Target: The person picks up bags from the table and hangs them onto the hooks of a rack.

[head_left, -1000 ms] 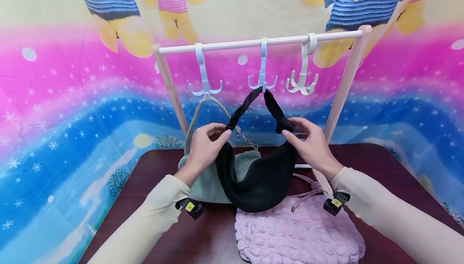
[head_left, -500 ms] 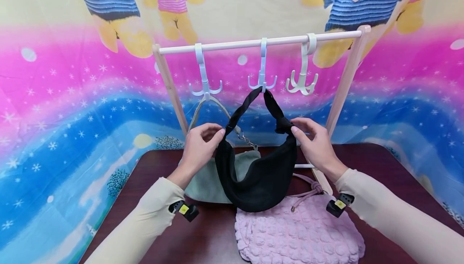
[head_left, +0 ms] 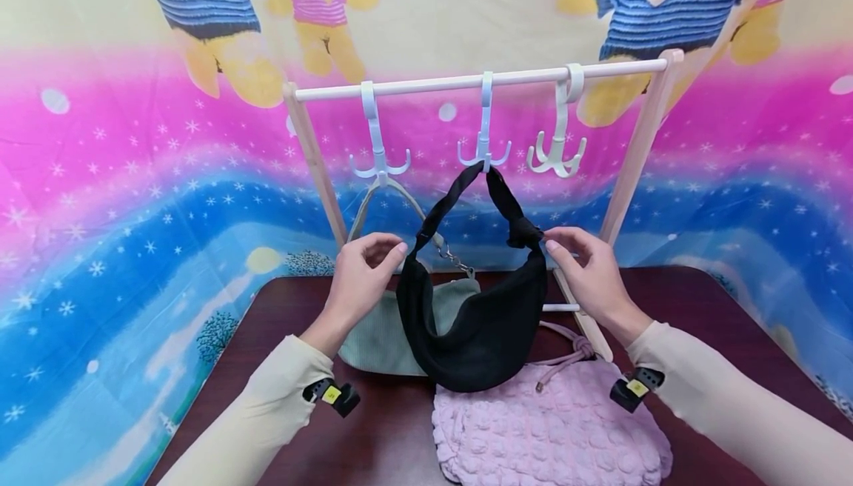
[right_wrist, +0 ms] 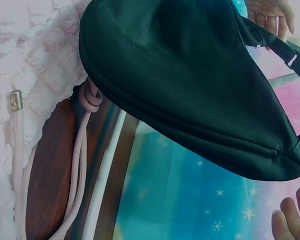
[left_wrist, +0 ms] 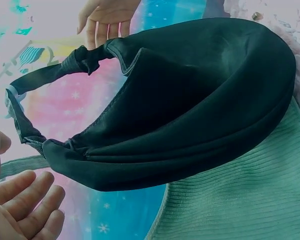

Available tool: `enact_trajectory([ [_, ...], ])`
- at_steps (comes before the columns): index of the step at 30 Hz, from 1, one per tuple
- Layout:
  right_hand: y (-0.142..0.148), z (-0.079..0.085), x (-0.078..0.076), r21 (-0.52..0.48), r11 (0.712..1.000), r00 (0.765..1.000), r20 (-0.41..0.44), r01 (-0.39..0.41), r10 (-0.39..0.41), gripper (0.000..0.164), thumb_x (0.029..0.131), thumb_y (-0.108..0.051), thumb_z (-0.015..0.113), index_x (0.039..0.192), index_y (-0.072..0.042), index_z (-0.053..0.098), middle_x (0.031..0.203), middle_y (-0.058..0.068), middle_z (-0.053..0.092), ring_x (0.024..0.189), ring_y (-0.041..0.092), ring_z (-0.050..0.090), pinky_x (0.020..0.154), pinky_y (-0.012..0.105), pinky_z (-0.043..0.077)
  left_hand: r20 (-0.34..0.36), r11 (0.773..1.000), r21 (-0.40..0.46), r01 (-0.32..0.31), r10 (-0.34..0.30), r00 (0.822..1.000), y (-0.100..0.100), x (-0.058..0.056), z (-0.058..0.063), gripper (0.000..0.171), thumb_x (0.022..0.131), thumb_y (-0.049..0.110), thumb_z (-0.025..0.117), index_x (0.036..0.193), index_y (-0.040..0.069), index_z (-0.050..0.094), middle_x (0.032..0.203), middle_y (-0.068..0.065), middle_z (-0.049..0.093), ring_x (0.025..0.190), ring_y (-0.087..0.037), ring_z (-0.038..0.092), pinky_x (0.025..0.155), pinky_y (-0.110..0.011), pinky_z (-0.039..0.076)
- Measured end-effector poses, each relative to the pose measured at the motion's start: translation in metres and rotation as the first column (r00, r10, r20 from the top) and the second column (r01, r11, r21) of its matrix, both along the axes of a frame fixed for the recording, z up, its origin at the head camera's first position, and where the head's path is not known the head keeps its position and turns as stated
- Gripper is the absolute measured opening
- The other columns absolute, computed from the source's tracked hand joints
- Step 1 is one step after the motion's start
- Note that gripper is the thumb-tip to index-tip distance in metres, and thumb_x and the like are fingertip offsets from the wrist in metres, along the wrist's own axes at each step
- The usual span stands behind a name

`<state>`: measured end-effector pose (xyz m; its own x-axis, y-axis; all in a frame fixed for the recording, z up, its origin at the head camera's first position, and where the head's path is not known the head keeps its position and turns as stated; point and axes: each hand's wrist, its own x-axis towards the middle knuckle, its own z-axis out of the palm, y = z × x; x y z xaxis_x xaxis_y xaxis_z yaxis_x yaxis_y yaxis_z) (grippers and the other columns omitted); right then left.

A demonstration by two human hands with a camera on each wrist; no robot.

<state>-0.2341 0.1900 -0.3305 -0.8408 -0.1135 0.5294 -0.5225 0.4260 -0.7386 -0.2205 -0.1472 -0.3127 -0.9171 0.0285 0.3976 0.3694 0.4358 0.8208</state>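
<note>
A black shoulder bag (head_left: 476,341) hangs by its knotted strap (head_left: 443,208) from the middle hook (head_left: 486,119) of a rack. My left hand (head_left: 363,275) is just left of the bag, fingers loosely bent and holding nothing. In the left wrist view, a gap shows between those fingers (left_wrist: 37,200) and the bag. On the other side, my right hand (head_left: 589,271) has its fingertips close to the strap's knot (head_left: 524,232). The right wrist view shows its fingers (right_wrist: 292,215) apart from the bag, with nothing in them. A green corduroy bag (head_left: 380,338) hangs behind, from the left hook (head_left: 378,138).
The wooden rack (head_left: 426,86) stands on a dark red table (head_left: 266,367). Its right hook (head_left: 558,138) bears nothing. A pink puffy bag (head_left: 553,427) with a knotted cord strap (head_left: 576,349) lies in front on the table. A printed cloth (head_left: 133,175) hangs behind.
Both hands have let go of the black bag's strap and moved outward, the left hand to the left, the right hand to the right. The bag stays hanging from the middle hook.
</note>
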Motion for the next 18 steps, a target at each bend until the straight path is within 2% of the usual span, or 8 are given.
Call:
enact_trajectory([
  [3,0.002,-0.002,0.002,0.008,1.000,1.000,-0.003,0.014,-0.014,0.033,0.107,-0.022,0.051,0.130,-0.003,0.063,0.125,0.019,0.063,0.105,-0.008,0.056,0.089,0.010,0.043,-0.007,1.000,0.002,-0.008,0.008,1.000,-0.001,0.003,-0.001,0.024,0.099,0.036,0.066,0.113,0.018,0.074,0.105,-0.005,0.075,0.094,-0.016,0.070,0.088,-0.037,0.055],
  [9,0.009,-0.008,0.006,0.019,0.999,0.999,0.004,0.040,-0.040,0.032,0.108,-0.024,0.049,0.127,-0.003,0.064,0.120,0.010,0.066,0.104,-0.010,0.057,0.089,0.010,0.043,-0.007,0.999,-0.001,-0.037,0.037,0.999,-0.006,0.008,-0.007,0.022,0.099,0.034,0.066,0.110,0.017,0.075,0.102,-0.005,0.074,0.089,-0.016,0.067,0.084,-0.035,0.054],
  [15,0.012,-0.015,0.009,-0.007,0.999,0.999,0.015,0.039,-0.039,0.031,0.108,-0.022,0.049,0.123,-0.001,0.065,0.110,-0.015,0.066,0.100,-0.010,0.059,0.087,0.008,0.045,0.003,0.999,-0.014,-0.039,0.039,0.999,-0.009,0.012,-0.012,0.023,0.100,0.033,0.065,0.112,0.016,0.074,0.103,-0.009,0.074,0.091,-0.017,0.067,0.084,-0.035,0.054],
  [18,0.014,-0.017,0.010,-0.018,0.999,0.999,0.015,0.039,-0.039,0.031,0.108,-0.021,0.048,0.122,0.000,0.066,0.108,-0.023,0.065,0.098,-0.007,0.061,0.085,0.010,0.047,0.008,0.999,-0.011,-0.035,0.035,0.999,-0.011,0.014,-0.013,0.023,0.100,0.032,0.064,0.113,0.016,0.074,0.102,-0.008,0.075,0.091,-0.016,0.067,0.085,-0.035,0.054],
])
